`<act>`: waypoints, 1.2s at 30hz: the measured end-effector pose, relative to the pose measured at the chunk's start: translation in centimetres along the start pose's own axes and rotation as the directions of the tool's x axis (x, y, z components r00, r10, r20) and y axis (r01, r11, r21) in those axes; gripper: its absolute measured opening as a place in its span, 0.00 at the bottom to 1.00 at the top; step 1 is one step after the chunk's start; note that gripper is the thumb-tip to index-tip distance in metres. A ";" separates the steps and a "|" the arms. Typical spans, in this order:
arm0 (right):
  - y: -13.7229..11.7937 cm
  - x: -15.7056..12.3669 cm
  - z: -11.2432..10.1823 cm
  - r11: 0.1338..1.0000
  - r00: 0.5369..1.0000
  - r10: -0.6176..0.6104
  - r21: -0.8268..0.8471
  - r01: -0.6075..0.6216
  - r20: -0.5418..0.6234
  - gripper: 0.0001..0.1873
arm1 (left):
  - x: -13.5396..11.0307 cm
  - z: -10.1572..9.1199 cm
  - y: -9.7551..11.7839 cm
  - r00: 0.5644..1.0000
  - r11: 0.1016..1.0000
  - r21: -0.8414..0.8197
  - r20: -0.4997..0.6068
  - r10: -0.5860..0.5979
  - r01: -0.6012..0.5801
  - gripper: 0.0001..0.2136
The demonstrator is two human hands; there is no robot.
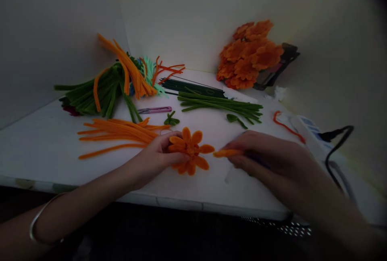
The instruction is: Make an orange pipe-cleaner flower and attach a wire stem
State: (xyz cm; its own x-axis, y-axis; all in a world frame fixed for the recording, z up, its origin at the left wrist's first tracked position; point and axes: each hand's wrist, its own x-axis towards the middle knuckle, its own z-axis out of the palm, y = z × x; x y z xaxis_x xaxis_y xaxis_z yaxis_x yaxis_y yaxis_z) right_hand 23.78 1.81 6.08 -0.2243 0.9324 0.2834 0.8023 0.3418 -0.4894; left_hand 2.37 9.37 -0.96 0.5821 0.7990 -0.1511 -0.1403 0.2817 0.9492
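My left hand pinches an orange pipe-cleaner flower between thumb and fingers, its looped petals spread outward. Just right of the flower, my right hand is closed on an orange pipe-cleaner petal, whose tip points at the flower. Something dark purple shows beneath the right fingers, too hidden to name. Behind the left hand lie loose orange pipe cleaners. A small green pipe-cleaner piece and pink-handled snips rest just beyond them.
Green pipe cleaners and dark stem wires lie mid-table. A green bundle with orange strands stands at left. Finished orange flowers stand at back right. A power strip with a black cable sits at right.
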 end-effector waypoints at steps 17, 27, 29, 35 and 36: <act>1.0 0.5 2.5 0.977 0.998 0.064 0.200 -0.068 0.027 0.03 | -0.1 0.3 0.3 0.997 0.999 0.040 0.069 -0.021 0.019 0.07; 1.6 0.7 3.4 0.904 0.986 0.165 0.398 -0.158 0.017 0.04 | -0.1 0.2 0.3 0.997 0.995 0.098 0.081 -0.017 0.009 0.07; 1.6 0.6 3.6 0.907 0.986 0.165 0.393 -0.149 -0.007 0.05 | -0.1 0.2 0.3 0.996 0.994 0.106 0.087 -0.024 0.015 0.07; 0.8 0.6 4.0 0.982 0.976 0.057 0.186 -0.017 -0.209 0.06 | -0.2 0.1 0.2 0.996 0.995 0.096 0.081 -0.044 0.037 0.07; 0.7 0.6 4.1 0.989 0.971 0.033 0.145 0.001 -0.236 0.06 | -0.3 0.1 0.1 0.995 0.996 0.080 0.084 -0.046 0.039 0.07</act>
State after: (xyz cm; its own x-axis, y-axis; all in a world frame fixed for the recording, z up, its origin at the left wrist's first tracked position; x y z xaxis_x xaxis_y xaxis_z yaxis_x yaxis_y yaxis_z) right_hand 21.94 3.10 2.52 -0.0603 0.8891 0.4538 0.7134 0.3564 -0.6034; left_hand 2.31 9.12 -0.75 0.6529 0.7379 -0.1709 -0.0531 0.2696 0.9615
